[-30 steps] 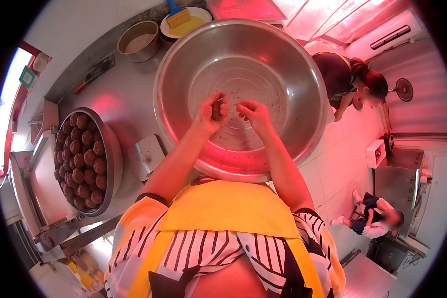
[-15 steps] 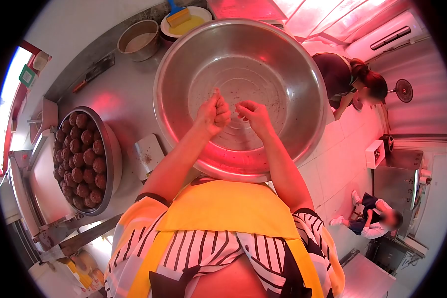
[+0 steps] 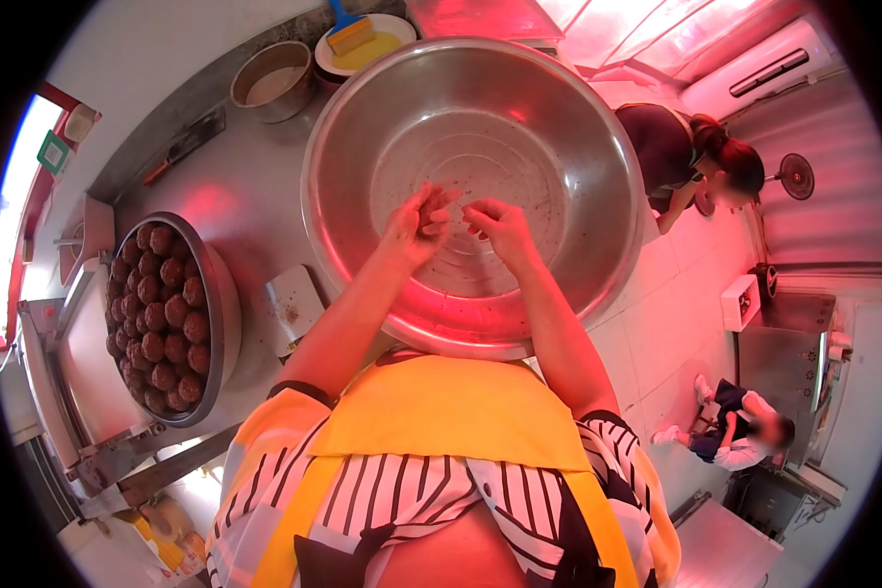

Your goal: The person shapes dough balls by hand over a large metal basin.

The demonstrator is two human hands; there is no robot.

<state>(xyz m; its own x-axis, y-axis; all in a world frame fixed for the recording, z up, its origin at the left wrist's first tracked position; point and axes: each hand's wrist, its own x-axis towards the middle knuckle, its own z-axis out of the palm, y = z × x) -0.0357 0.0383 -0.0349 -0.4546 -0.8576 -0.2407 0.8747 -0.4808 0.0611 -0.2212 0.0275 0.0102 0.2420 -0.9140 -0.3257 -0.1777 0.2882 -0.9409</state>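
Observation:
A wide steel basin [image 3: 348, 220] stands before me, with brownish crumbs and smears inside. My left hand [image 3: 417, 223] is above it, palm turned up, fingers loosely bent and apart, with brown residue on them and nothing plainly held. Just to its right, apart from it, my right hand [image 3: 501, 227] has its fingers curled together, pointing toward the left hand; whatever lies between the fingertips, if anything, is hidden. To the left, a grey tub [image 3: 227, 323] is heaped with dark reddish-brown balls [image 3: 154, 316].
On the steel counter [image 3: 206, 171] are a white scale-like box [image 3: 295, 306], a cleaver [image 3: 183, 147], a metal pot [image 3: 274, 83], and a bowl of yellow liquid [image 3: 377, 49] with a blue brush [image 3: 350, 31]. One person [image 3: 657, 147] bends beyond the basin; another [image 3: 737, 426] sits at right.
My left hand's fingers have loosened from a fist and spread somewhat. My right hand has hardly moved. Basin and tub are unchanged.

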